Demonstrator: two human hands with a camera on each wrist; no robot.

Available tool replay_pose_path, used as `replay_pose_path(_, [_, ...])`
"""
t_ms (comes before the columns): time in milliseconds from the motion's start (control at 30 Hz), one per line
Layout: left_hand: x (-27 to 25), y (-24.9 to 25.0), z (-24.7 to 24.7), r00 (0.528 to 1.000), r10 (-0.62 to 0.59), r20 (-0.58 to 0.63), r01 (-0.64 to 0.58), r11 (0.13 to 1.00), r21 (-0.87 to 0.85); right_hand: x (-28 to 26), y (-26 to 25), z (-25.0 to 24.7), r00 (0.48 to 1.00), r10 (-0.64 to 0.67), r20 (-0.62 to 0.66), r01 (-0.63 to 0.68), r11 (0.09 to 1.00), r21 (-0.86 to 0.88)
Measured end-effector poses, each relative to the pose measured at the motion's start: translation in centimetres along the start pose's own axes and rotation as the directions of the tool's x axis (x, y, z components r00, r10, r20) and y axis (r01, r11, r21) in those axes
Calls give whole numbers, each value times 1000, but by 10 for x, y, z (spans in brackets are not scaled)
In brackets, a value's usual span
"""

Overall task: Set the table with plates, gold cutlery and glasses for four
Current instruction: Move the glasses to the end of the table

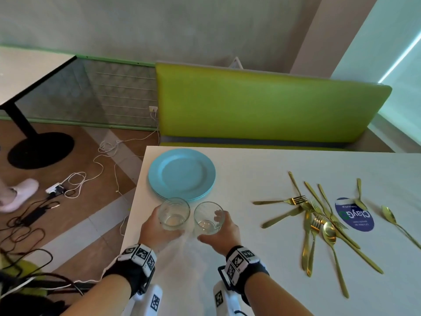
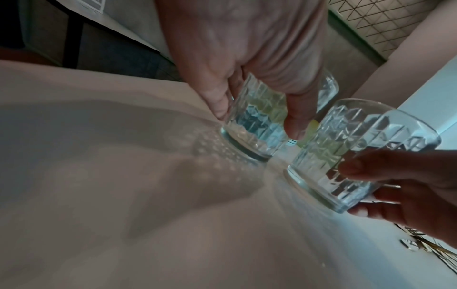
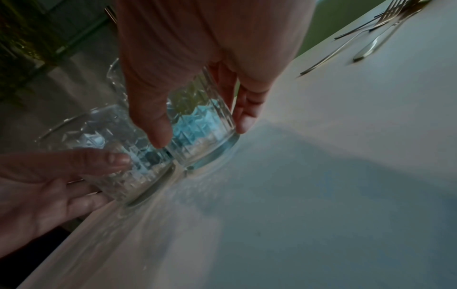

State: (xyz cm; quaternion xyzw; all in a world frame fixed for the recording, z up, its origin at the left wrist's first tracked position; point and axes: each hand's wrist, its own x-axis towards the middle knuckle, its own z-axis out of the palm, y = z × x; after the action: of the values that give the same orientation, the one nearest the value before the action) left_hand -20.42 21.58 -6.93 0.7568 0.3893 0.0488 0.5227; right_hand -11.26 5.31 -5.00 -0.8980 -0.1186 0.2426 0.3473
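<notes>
Two clear cut-pattern glasses stand side by side on the white table, just in front of a stack of light blue plates. My left hand grips the left glass, thumb on its near side and fingers round the far side. My right hand grips the right glass the same way. In the left wrist view my left hand wraps its glass. In the right wrist view my right hand wraps its glass. Gold cutlery lies in a loose pile to the right.
A round blue sticker sits on the table among the cutlery. The table's left edge runs close beside the left glass. A green bench stands behind the table. Cables lie on the floor at the left.
</notes>
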Motion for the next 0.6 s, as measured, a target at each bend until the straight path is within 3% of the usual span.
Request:
replay_pose_path(300, [40, -25, 1, 1000, 9, 11, -10, 996, 90, 14, -14, 12, 1000, 21, 14, -22, 998, 51])
replay_pose_path(433, [68, -50, 7, 1000, -10, 3, 10, 999, 36, 19, -17, 12, 999, 26, 46, -30, 995, 91])
replay_pose_path(600, [14, 9, -8, 987, -61, -146, 56, 998, -35, 23, -12, 14, 996, 16, 92, -21, 999, 51])
